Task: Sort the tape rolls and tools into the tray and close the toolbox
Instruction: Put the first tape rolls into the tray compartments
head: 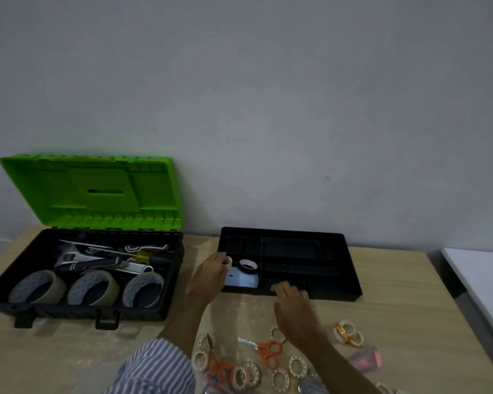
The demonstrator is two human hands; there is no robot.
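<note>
The tray (351,267), right of the open toolbox (69,308), is shown holding one black tape roll (248,264). A pale roll (230,261), apparently, is pinched by the left hand (211,273), the right hand (292,301) laid loosely on its near rim. Small rolls (298,365) and scissors (268,352) are left unsorted nearby.

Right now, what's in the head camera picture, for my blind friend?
A person's left hand pinches a small pale thing over a black tray, the right hand at its front edge. An open green-lidded toolbox stands left; tape rolls and orange scissors lie nearby.
</note>
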